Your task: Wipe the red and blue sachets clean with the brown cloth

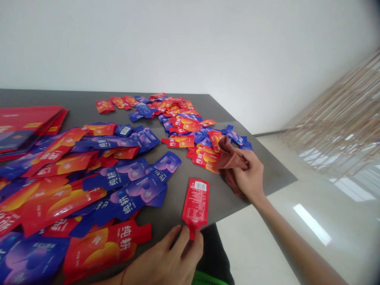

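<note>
At the table's near edge, my left hand (175,253) pinches the narrow neck of a red sachet (196,204). The sachet's printed back faces up, and a white barcode label shows at its far end. My right hand (249,172) grips a crumpled brown cloth (231,158) over the right part of the table. The cloth overlaps a red-orange sachet (204,158) in the pile below it. Left of my left hand, another red-orange sachet (103,247) lies front up among the heap.
A large heap of blue-purple sachets (130,198) and red ones covers the table's left side. A second, mixed pile of sachets (184,122) stretches along the back. Red folded bags (29,118) lie at far left. The grey table (267,174) ends at a corner on the right.
</note>
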